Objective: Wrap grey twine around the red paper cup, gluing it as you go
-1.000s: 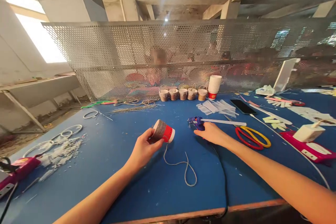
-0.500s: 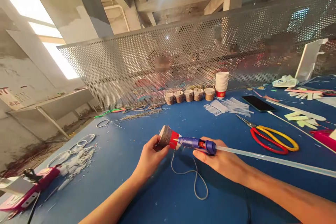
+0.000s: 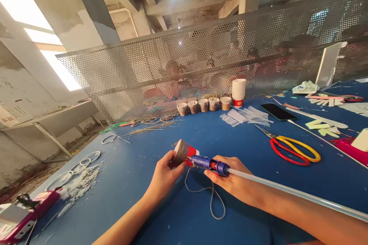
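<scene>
My left hand [image 3: 165,174] is closed around a red and white paper cup [image 3: 192,152], tilted on its side. Grey cord [image 3: 181,151] is wound round the part of the cup nearer my fingers, and its loose tail [image 3: 212,199] loops down over the blue table. In my right hand [image 3: 230,174] is a blue glue gun [image 3: 205,162], its tip at the red surface beside the wound cord. A long clear glue stick [image 3: 287,188] sticks out of the gun's back, passing above my right forearm.
Several cord-wrapped little buckets [image 3: 203,105] and a stack of paper cups [image 3: 238,92] stand before the perforated metal screen [image 3: 138,72]. Scissors [image 3: 290,151], a phone [image 3: 277,112] and white strips [image 3: 247,116] lie right. A pink power strip [image 3: 34,214] is at the left edge.
The glue gun has moved slightly left and down along the cup, its tip now closer to the wound cord. The whole view has shifted a little.
</scene>
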{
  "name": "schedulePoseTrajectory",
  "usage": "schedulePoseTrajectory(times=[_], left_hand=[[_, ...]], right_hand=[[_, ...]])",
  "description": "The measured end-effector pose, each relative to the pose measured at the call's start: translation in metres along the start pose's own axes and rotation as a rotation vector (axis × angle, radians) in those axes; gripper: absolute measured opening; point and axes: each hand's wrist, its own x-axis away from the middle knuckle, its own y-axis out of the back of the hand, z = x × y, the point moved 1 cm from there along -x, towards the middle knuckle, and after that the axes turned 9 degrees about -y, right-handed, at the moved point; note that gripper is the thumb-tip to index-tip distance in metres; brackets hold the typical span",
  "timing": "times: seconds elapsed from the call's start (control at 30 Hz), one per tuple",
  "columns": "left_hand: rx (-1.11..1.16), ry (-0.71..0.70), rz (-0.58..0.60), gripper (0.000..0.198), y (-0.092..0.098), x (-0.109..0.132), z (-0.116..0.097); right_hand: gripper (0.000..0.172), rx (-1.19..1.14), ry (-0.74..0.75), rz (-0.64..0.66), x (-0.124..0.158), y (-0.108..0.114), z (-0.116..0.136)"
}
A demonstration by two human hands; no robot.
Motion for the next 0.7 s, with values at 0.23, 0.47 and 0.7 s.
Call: schedulePoseTrajectory(times=[0.23,0.47,0.7], left_hand=[[0.001,0.006,-0.01,0.015,-0.001,0.0,-0.001],[-0.024,-0.019,-0.01,0.012,0.001,0.001,0.0],[-0.011,-0.019,0.001,0.013,0.001,0.0,-0.001]], right_hand=[[0.024,0.078,0.078,-0.028,0.0,0.001,-0.002],[0.022,0.145,0.111,-0.03,0.001,-0.004,-0.005],[0.02,0.186,0.131,-0.047,0.001,-0.005,-0.008]])
